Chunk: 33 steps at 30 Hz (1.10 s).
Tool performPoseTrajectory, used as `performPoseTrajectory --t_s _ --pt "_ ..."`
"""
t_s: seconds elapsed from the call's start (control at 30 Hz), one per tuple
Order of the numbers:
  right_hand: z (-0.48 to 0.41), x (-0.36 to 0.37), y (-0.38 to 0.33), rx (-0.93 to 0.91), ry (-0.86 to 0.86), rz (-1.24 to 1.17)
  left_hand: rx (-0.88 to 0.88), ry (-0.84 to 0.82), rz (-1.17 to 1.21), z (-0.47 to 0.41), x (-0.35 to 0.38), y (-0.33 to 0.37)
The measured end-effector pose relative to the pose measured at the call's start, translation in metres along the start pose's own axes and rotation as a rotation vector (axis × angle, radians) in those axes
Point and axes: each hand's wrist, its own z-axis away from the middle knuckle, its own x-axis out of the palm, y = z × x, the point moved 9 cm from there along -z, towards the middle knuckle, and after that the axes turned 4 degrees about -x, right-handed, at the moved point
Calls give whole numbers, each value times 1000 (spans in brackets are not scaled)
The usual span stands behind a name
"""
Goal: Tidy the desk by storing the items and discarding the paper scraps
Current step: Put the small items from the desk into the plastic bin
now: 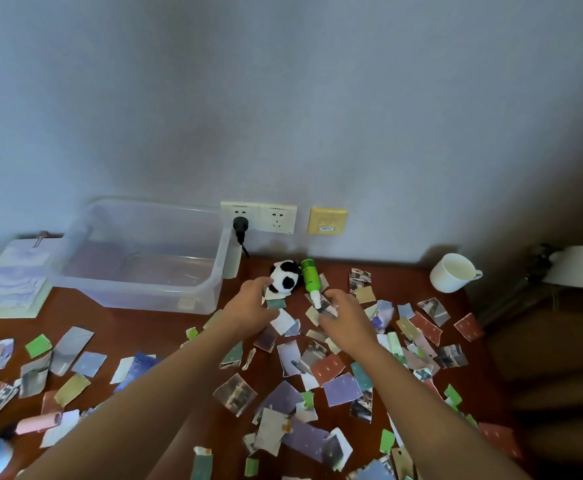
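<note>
Green bottle (310, 277): on its side at the far side of the table (165, 327), beside a panda plush (285, 280), amid paper scraps (342, 389). Long axis runs away from the person, white cap (316, 299) nearest. Likely light, stiff, smooth (take the mid-body). Right hand (347, 318) fingers curl at the cap, perhaps pinching; left hand (248, 306) fingers touch the plush, hold unclear.

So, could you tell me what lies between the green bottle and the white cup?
In the head view, a few paper scraps lie just right of the green bottle; from there to the white cup the desk is bare wood.
</note>
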Motion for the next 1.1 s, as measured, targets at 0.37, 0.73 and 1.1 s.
performPoseTrajectory --t_s 0.37,0.73,1.1 --pt "-97 38 12 2 -54 -8 99 -55 -76 -83 20 8" --pt "-135 58 30 34 -18 84 110 17 -186 -124 46 -3" --pt "-110 30 16 117 31 -170 154 155 -53 -88 8 34"
